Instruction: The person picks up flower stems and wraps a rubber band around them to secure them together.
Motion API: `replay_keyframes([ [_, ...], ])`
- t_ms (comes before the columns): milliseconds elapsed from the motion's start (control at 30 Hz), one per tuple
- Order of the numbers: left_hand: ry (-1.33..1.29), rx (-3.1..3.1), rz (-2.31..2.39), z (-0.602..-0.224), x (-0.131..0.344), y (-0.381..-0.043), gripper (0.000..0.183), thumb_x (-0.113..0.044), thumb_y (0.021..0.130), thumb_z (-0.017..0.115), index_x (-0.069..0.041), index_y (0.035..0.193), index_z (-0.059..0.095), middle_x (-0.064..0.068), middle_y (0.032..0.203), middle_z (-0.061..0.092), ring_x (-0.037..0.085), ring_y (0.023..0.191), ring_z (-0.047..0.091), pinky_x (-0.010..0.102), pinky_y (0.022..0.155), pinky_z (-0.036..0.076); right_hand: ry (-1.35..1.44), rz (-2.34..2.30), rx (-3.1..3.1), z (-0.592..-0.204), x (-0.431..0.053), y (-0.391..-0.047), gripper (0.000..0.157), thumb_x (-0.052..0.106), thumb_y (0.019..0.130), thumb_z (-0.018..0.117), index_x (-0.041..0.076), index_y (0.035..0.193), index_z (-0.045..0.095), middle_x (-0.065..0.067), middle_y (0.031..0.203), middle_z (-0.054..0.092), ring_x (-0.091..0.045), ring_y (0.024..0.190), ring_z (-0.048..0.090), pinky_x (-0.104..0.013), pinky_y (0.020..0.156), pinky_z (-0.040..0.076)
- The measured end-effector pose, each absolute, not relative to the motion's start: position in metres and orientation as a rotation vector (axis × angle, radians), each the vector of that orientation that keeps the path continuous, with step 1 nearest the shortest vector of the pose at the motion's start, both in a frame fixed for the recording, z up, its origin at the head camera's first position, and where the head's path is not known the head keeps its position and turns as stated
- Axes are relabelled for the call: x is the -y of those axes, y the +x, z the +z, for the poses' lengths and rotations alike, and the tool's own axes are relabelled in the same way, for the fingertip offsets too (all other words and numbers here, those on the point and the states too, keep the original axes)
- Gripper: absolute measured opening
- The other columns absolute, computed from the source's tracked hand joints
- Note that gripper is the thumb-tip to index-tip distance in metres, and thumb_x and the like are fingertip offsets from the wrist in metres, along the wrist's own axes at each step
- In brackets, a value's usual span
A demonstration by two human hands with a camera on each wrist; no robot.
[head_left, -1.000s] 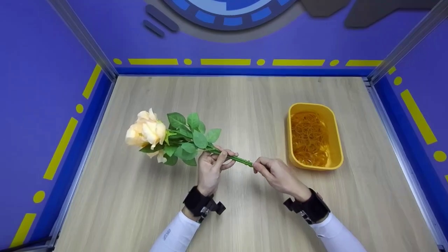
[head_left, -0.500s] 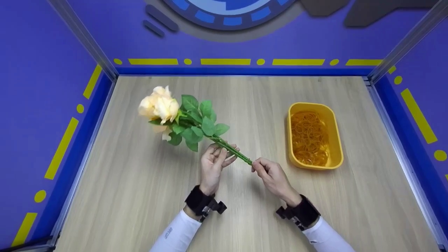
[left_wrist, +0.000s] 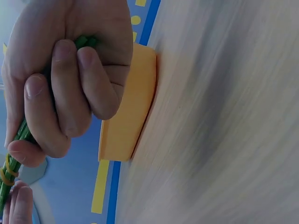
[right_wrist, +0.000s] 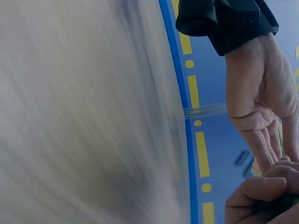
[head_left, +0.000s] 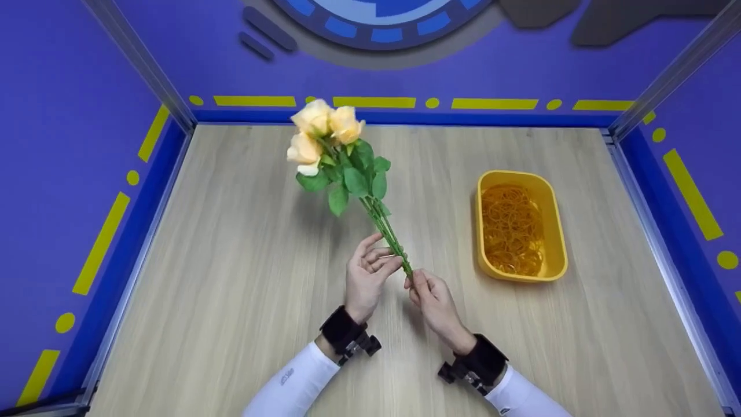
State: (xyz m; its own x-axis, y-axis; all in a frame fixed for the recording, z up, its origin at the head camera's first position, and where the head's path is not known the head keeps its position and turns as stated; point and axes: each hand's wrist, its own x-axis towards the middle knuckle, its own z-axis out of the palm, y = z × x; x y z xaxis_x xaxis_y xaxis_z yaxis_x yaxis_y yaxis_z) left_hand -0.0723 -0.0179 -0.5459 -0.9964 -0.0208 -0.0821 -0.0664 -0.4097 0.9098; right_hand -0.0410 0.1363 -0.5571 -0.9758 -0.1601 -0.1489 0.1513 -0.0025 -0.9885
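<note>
A bunch of pale peach roses (head_left: pixel 325 132) with green leaves slants up and left over the table in the head view. My right hand (head_left: pixel 438 304) grips the lower end of its green stems (head_left: pixel 379 214), its fingers curled round them in the left wrist view. My left hand (head_left: pixel 365 284) is just above, its thumb touching the stems and its fairly straight fingers beside them. In the left wrist view, a yellow rubber band (left_wrist: pixel 8 172) is looped round the stems between the hands. The right wrist view partly hides the stems behind fingers.
A yellow box (head_left: pixel 562 234) holding many amber rubber bands (head_left: pixel 512 229) stands on the wood-patterned table (head_left: pixel 231 289), to the right of the hands. Blue panels (head_left: pixel 521 69) with yellow marks rise at the back and both sides.
The roses have swung from far left up toward the back, turning more upright. My right hand has moved left and slightly toward me; my left hand has shifted right, and the hands are closer together.
</note>
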Motion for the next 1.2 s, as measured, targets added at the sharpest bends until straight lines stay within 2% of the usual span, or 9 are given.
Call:
replay_keyframes([
  [233,-0.035,-1.571,2.618,-0.542,0.025,-0.079,0.058,0.018,0.09,0.069,0.013,0.142,0.043,-0.006,0.094,0.076,0.008,0.084,0.076,0.026,0.078,0.068,-0.008,-2.098,-1.934,-0.559,-0.138,-0.039,0.047,0.023,0.116,0.04,-0.017,0.105,0.06,0.003,0.064,0.062,-0.009,0.048,0.056,-0.022,0.045,0.051],
  [367,-0.007,-1.57,2.576,-0.537,0.036,-0.084,0.058,0.018,0.09,0.068,0.012,0.142,0.044,-0.006,0.093,0.076,0.008,0.082,0.077,0.027,0.076,0.069,-0.062,-2.054,-2.06,-0.557,-0.149,-0.044,0.035,0.014,0.113,0.049,-0.017,0.113,0.065,-0.009,0.085,0.075,-0.01,0.069,0.071,-0.027,0.064,0.065],
  [467,-0.007,-1.612,2.524,-0.533,0.046,-0.087,0.058,0.018,0.09,0.068,0.012,0.143,0.045,-0.006,0.092,0.076,0.008,0.081,0.076,0.027,0.075,0.069,-0.16,-1.967,-2.264,-0.554,-0.16,-0.048,0.023,0.008,0.106,0.06,-0.009,0.12,0.069,-0.018,0.104,0.077,-0.011,0.086,0.074,-0.028,0.077,0.067],
  [533,-0.01,-1.653,2.474,-0.531,0.054,-0.09,0.059,0.018,0.09,0.068,0.012,0.144,0.045,-0.006,0.091,0.074,0.007,0.08,0.076,0.026,0.074,0.069,-0.256,-1.879,-2.424,-0.551,-0.17,-0.051,0.026,0.007,0.101,0.068,-0.002,0.125,0.069,-0.021,0.114,0.075,-0.02,0.097,0.075,-0.034,0.084,0.068],
  [667,-0.015,-1.752,2.346,-0.529,0.068,-0.096,0.059,0.015,0.091,0.07,0.011,0.145,0.047,-0.007,0.091,0.071,0.004,0.078,0.073,0.025,0.073,0.068,-0.505,-1.668,-2.76,-0.544,-0.191,-0.059,0.044,0.011,0.091,0.081,0.005,0.133,0.069,-0.014,0.129,0.074,-0.029,0.115,0.072,-0.032,0.099,0.064],
  [800,-0.042,-1.796,2.238,-0.533,0.079,-0.101,0.059,0.01,0.092,0.073,0.006,0.146,0.051,-0.004,0.092,0.07,0.005,0.078,0.072,0.026,0.071,0.068,-0.671,-1.456,-2.968,-0.538,-0.21,-0.07,0.059,0.019,0.087,0.086,0.007,0.141,0.065,-0.014,0.142,0.068,-0.034,0.13,0.065,-0.04,0.114,0.055],
  [900,-0.071,-1.814,2.18,-0.54,0.084,-0.103,0.059,0.008,0.092,0.074,0.003,0.146,0.053,-0.003,0.091,0.068,0.006,0.076,0.071,0.024,0.069,0.067,-0.708,-1.206,-3.109,-0.536,-0.221,-0.077,0.072,0.032,0.085,0.086,0.008,0.148,0.059,-0.02,0.153,0.059,-0.04,0.139,0.058,-0.06,0.12,0.046],
  [967,-0.076,-1.841,2.141,-0.545,0.086,-0.105,0.058,0.008,0.091,0.075,0.003,0.146,0.054,-0.005,0.09,0.068,0.006,0.074,0.07,0.023,0.067,0.066,-0.71,-1.038,-3.193,-0.536,-0.228,-0.081,0.079,0.039,0.084,0.086,0.01,0.151,0.056,-0.021,0.158,0.053,-0.044,0.143,0.054,-0.065,0.123,0.04],
  [1200,-0.089,-1.975,2.035,-0.563,0.089,-0.107,0.054,0.005,0.091,0.077,0.003,0.142,0.058,-0.005,0.088,0.069,0.007,0.069,0.067,0.025,0.066,0.063,-0.612,-0.758,-3.261,-0.544,-0.243,-0.084,0.087,0.054,0.084,0.081,0.014,0.155,0.051,-0.021,0.166,0.044,-0.045,0.152,0.042,-0.071,0.128,0.027],
])
